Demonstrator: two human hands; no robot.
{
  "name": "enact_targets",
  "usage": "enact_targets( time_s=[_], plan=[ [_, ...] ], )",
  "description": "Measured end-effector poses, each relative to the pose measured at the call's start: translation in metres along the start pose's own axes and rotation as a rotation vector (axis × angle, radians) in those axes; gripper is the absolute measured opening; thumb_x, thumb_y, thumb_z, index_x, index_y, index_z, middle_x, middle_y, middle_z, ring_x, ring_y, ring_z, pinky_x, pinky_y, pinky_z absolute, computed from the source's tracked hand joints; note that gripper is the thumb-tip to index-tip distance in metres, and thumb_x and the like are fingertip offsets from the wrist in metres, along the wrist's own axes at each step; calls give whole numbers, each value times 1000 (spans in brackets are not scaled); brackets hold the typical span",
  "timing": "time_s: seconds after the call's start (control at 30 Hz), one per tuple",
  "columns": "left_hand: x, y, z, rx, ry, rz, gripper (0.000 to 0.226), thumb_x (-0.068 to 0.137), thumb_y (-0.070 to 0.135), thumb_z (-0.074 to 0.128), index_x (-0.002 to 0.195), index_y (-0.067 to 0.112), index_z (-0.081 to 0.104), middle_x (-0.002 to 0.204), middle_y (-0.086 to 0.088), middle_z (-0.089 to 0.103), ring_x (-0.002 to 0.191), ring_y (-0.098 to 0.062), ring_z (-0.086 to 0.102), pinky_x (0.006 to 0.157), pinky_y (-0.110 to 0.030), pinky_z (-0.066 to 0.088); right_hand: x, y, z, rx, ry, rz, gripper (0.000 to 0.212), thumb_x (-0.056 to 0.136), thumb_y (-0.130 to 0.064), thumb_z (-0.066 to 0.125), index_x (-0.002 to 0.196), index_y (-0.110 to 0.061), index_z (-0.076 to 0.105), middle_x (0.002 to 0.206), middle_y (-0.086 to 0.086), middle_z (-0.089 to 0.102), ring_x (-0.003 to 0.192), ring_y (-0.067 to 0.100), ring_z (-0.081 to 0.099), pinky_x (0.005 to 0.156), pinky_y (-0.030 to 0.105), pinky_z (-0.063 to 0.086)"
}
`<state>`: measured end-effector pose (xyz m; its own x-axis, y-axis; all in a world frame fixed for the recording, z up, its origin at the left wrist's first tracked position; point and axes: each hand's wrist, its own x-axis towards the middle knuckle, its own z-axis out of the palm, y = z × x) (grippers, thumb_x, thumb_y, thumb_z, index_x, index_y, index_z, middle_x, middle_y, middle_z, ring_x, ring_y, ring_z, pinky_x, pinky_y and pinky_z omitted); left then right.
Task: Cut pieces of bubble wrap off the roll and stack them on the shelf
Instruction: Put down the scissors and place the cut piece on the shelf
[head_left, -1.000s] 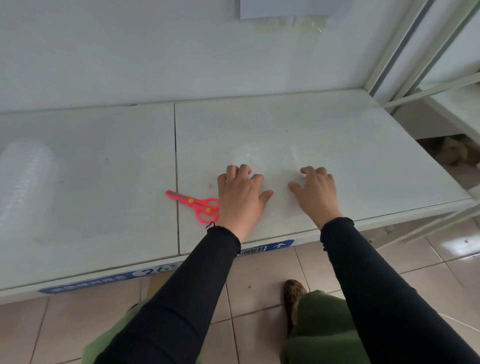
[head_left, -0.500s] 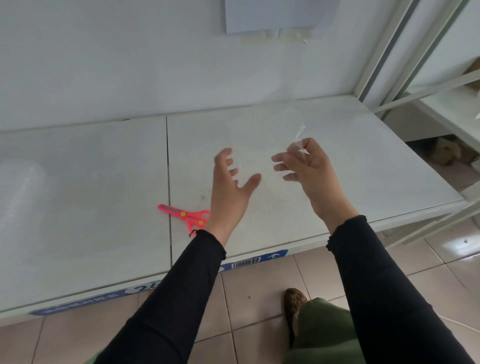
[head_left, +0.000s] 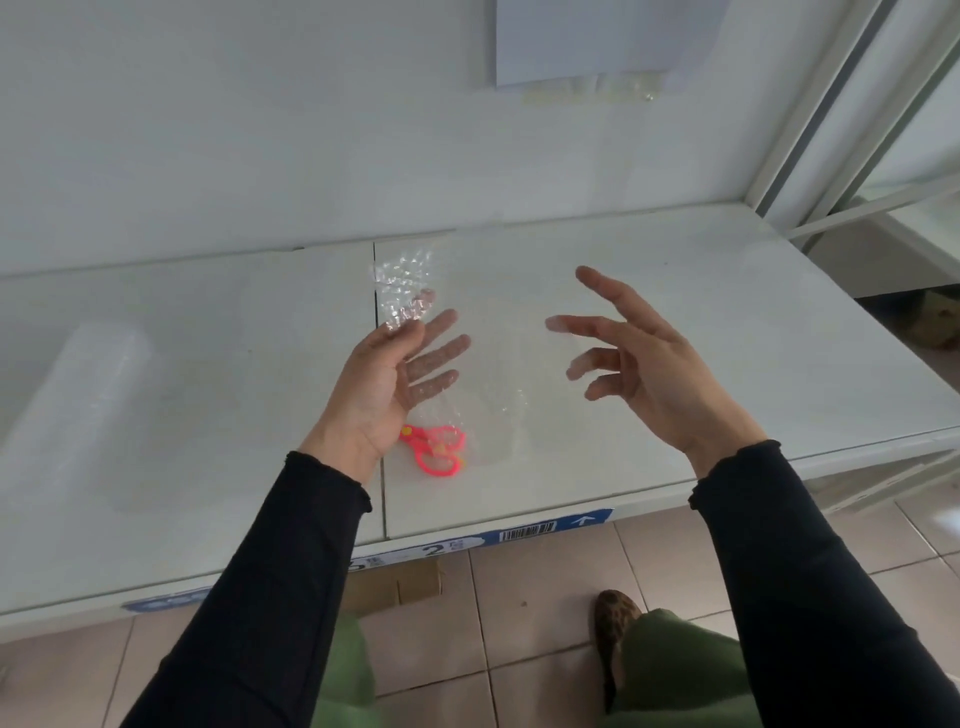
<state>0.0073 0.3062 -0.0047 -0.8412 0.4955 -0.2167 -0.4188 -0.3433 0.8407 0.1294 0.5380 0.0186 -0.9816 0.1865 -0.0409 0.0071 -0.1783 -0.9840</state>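
Left hand (head_left: 382, 387): raised above the shelf, palm turned inward. The thumb lies on the near face of the bubble wrap piece (head_left: 493, 402) and four fingers (head_left: 441, 353) show through the plastic behind it, so it is grasping the sheet.
Right hand (head_left: 652, 364): released, with the fingers spread and nearly straight and the palm facing the left hand. Its fingertips look hazy, so they may lie against the sheet's right side; contact cannot be told.
Bubble wrap piece: in the air between the hands, its broad face toward the person. The top corner rises above the left thumb and the lower edge hangs in front of the scissors.
Scissors (head_left: 436, 452): pink, flat on the shelf just below the left hand. The handles are seen through the wrap and the blades are hidden by the wrist.
Roll (head_left: 78, 395): clear, lying on the shelf's left panel, well apart from the hands. Its long axis runs from the front edge toward the wall.
Shelf (head_left: 727, 338): white, made of two panels joined at a seam (head_left: 384, 509), and it bears the roll and the scissors.
Front edge: a blue label strip (head_left: 524, 532) with a barcode.
Back edge: a pale wall (head_left: 208, 130) with a paper sheet (head_left: 587, 41) taped to it.
Right edge: slanting rack uprights (head_left: 831, 104).
Room: both hands hang over the right panel, well apart from the wall and the uprights.
Below: a tiled floor (head_left: 545, 587), cardboard (head_left: 395, 582) under the shelf, and a patterned shoe (head_left: 615, 621).
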Motion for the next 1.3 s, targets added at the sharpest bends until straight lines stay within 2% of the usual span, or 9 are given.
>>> enact_targets(
  time_s=[0.13, 0.3, 0.47, 0.6, 0.7, 0.77, 0.9, 1.07, 1.3],
  plan=[
    [1, 4, -13, -115, 27, -60, 35, 108, 13, 43, 140, 19, 57, 132, -6, 70, 107, -24, 75, 67, -25, 62, 3, 6, 12, -153, -124, -71, 57, 101, 10, 38, 141, -26, 57, 133, 6, 66, 92, 23, 71, 78, 36, 60],
    [0, 6, -19, -162, 30, -104, 34, 108, 13, 41, 137, 17, 58, 132, -8, 69, 107, -26, 74, 69, -29, 64, 9, 11, 23, -356, -125, -148, 36, 96, 12, 52, 114, -12, 73, 119, 4, 68, 101, 18, 64, 85, 31, 54],
    [0, 9, -29, 47, 53, -41, 21, 101, 26, 58, 120, 22, 66, 136, 1, 67, 123, -20, 66, 103, -38, 48, 15, 14, 25, -479, -164, -29, 19, 81, -29, 75, 99, -26, 81, 133, -17, 61, 123, 0, 56, 99, 21, 44],
    [-8, 7, -25, 186, -109, -54, 33, 102, 27, 53, 132, 22, 66, 136, 4, 68, 129, -19, 62, 106, -36, 46, 21, 17, 29, -430, -18, -84, 22, 81, -30, 77, 100, -18, 81, 147, -25, 46, 140, -6, 39, 107, 20, 36],
    [-10, 1, -21, 194, -147, -52, 37, 101, 25, 52, 135, 15, 63, 137, -5, 67, 129, -27, 61, 106, -43, 47, 27, 19, 29, -253, 139, -132, 23, 83, -26, 79, 90, -5, 75, 148, -9, 54, 136, -1, 47, 109, 26, 36],
    [-10, -3, -18, 165, -148, -60, 42, 99, 24, 53, 137, 8, 61, 138, -13, 65, 131, -35, 59, 108, -48, 46, 28, 18, 32, -152, 169, -156, 28, 81, -27, 82, 77, -5, 65, 122, -2, 70, 128, 3, 54, 112, 33, 37],
    [-12, -2, -10, 170, -193, -70, 48, 99, 26, 55, 142, 6, 56, 140, -15, 63, 131, -37, 58, 110, -47, 45, 28, 18, 31, -58, 229, -192, 35, 84, -24, 80, 74, -8, 51, 95, 13, 55, 94, 12, 54, 89, 33, 42],
    [-13, -4, -4, 112, -225, -89, 47, 99, 28, 51, 142, 9, 57, 141, -14, 62, 131, -37, 58, 112, -51, 42, 26, 17, 30, -81, 271, -187, 25, 88, -5, 72, 76, -13, 52, 94, 8, 65, 88, 13, 60, 81, 19, 46],
    [-12, -6, 0, 189, -231, -152, 81, 85, 75, 41, 139, 17, 60, 132, -15, 68, 124, -42, 63, 106, -61, 42, 23, 14, 28, -167, 332, -255, 28, 87, -4, 74, 74, -16, 52, 70, 0, 48, 76, 24, 39, 78, 34, 40]
  ],
)
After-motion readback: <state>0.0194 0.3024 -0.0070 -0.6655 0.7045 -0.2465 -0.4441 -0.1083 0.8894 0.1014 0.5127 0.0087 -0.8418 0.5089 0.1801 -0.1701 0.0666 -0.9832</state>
